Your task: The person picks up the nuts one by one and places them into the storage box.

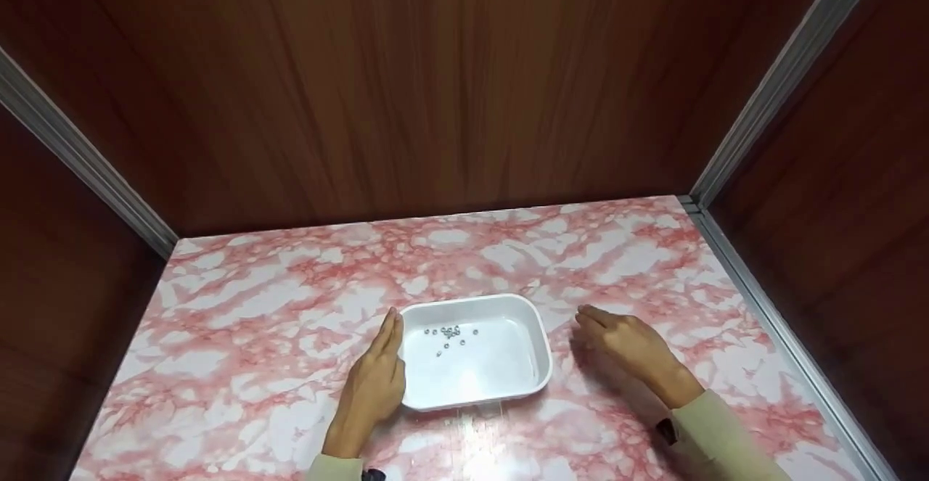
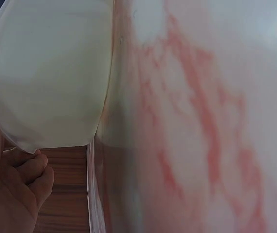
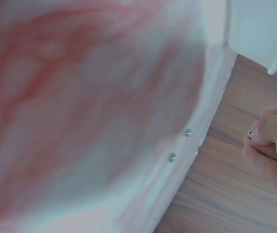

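Observation:
My left hand (image 1: 374, 383) holds the left side of a white rectangular tray (image 1: 543, 350). In the left wrist view its curled fingers (image 2: 34, 167) meet the rim of the tray (image 2: 51, 73). Several small metal nuts (image 1: 450, 332) lie scattered on the tray floor, mostly left of its middle. Right of the tray, my right hand (image 1: 628, 343) is low over the table. The right wrist view shows it pinching one small metal nut (image 3: 251, 133) between thumb and finger. Two loose nuts (image 3: 188, 132) on the table show there too, hidden behind the hand in the head view.
The table (image 1: 254, 365) has a red and white marbled top. Dark wood panels (image 1: 435, 104) rise behind it and at both sides. A grey metal frame strip (image 1: 769, 314) runs along the table's right edge.

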Demonstrator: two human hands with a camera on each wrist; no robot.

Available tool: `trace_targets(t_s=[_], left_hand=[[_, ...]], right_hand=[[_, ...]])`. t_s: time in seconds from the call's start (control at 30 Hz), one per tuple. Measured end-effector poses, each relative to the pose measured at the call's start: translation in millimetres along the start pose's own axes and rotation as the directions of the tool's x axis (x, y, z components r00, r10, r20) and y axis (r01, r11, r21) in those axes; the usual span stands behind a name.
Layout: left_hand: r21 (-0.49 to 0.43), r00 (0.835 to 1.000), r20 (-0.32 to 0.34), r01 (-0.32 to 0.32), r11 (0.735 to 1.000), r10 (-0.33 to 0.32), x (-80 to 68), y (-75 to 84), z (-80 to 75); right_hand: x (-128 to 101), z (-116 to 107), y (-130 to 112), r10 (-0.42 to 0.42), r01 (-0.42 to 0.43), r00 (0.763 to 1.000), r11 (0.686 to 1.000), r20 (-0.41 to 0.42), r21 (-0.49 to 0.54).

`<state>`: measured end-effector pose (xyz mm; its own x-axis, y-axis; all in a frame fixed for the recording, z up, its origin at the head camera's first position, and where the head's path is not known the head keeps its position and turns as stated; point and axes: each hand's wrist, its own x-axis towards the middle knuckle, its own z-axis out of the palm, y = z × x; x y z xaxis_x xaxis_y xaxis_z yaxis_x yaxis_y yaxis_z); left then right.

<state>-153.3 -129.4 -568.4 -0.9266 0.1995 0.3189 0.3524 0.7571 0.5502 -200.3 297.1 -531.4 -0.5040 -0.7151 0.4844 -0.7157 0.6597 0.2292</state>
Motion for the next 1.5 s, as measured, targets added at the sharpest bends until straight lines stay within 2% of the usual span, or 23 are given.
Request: trace_targets(t_s=[0.23, 0.33, 0.47, 0.63, 0.7, 0.77, 0.8, 0.83, 0.9, 1.0, 1.07, 1.1, 1.13, 1.17, 1.23, 1.27, 1.4, 1.5], left_hand=[[-0.013, 1.0, -0.009, 0.006, 1.0, -0.006, 0.0, -0.6, 0.8], [-0.018, 1.0, -0.018, -0.004, 1.0, 0.004, -0.4, -0.4, 1.0], [0.0, 1.0, -0.03, -0.001, 1.0, 0.001, -1.0, -0.4, 0.6], [0.016, 0.999, -0.036, 0.012, 1.0, -0.011, -0.7, -0.5, -0.9], [0.003, 1.0, -0.028, 0.013, 1.0, -0.013, -0.3, -0.5, -1.3], [-0.006, 1.0, -0.022, 0.016, 1.0, -0.016, -0.3, -0.6, -1.6], [-0.01, 1.0, -0.017, 0.014, 1.0, -0.014, -0.5, -0.7, -1.6], [-0.012, 1.0, -0.013, 0.013, 1.0, -0.013, -0.7, -0.6, -1.6], [-0.011, 1.0, -0.01, 0.009, 1.0, -0.009, -1.5, -0.8, -1.6], [0.003, 1.0, -0.01, 0.006, 1.0, -0.006, -2.5, -0.9, -1.4], [0.013, 1.0, -0.01, 0.009, 1.0, -0.009, -2.6, -0.9, -1.3], [0.017, 1.0, -0.009, 0.012, 1.0, -0.012, -2.6, -0.8, -1.3], [0.018, 1.0, -0.006, 0.016, 1.0, -0.016, -2.7, -0.8, -1.3], [0.018, 1.0, -0.003, 0.02, 1.0, -0.02, -2.7, -0.7, -1.4], [0.019, 1.0, 0.0, 0.02, 1.0, -0.02, -2.8, -0.7, -1.4], [0.021, 1.0, 0.0, 0.02, 1.0, -0.02, -2.9, -0.7, -1.5], [0.031, 1.0, -0.001, 0.023, 0.999, -0.023, -2.5, -0.9, -2.6], [0.034, 1.0, -0.001, 0.03, 0.999, -0.03, -1.3, -0.6, -2.9]], right_hand=[[16.8, -6.7, -2.9, -0.039, 0.038, 0.997, 0.999, -0.063, -0.011], [24.0, -7.5, -7.4, -0.003, 0.006, 0.996, 0.999, -0.087, 0.036], [35.0, -5.5, -14.8, 0.089, -0.07, 0.987, 0.987, -0.135, 0.142], [53.2, -3.0, -23.7, 0.215, -0.151, 0.96, 0.936, -0.179, 0.319], [61.6, -3.6, -28.1, 0.293, -0.207, 0.941, 0.892, -0.166, 0.401], [69.6, -5.2, -33.2, 0.398, -0.296, 0.911, 0.813, -0.109, 0.501], [73.8, -6.4, -35.8, 0.458, -0.351, 0.887, 0.752, -0.06, 0.557], [77.8, -7.4, -38.0, 0.516, -0.409, 0.856, 0.676, 0.002, 0.613], [85.2, -9.4, -41.6, 0.601, -0.506, 0.785, 0.483, 0.15, 0.715], [94.0, -10.1, -43.9, 0.624, -0.577, 0.689, 0.164, 0.369, 0.8], [98.2, -8.9, -44.3, 0.583, -0.575, 0.651, -0.04, 0.487, 0.817], [100.2, -8.5, -44.7, 0.558, -0.568, 0.636, -0.13, 0.534, 0.813], [101.9, -7.6, -45.2, 0.532, -0.563, 0.622, -0.205, 0.574, 0.8], [103.6, -6.7, -45.9, 0.507, -0.558, 0.611, -0.268, 0.608, 0.785], [107.4, -5.2, -48.1, 0.466, -0.547, 0.597, -0.36, 0.654, 0.756], [109.3, -4.4, -49.4, 0.449, -0.546, 0.592, -0.388, 0.669, 0.743], [117.8, -0.9, -53.9, 0.39, -0.557, 0.579, -0.452, 0.716, 0.697], [124.9, 0.6, -54.6, 0.35, -0.57, 0.568, -0.485, 0.745, 0.663]])
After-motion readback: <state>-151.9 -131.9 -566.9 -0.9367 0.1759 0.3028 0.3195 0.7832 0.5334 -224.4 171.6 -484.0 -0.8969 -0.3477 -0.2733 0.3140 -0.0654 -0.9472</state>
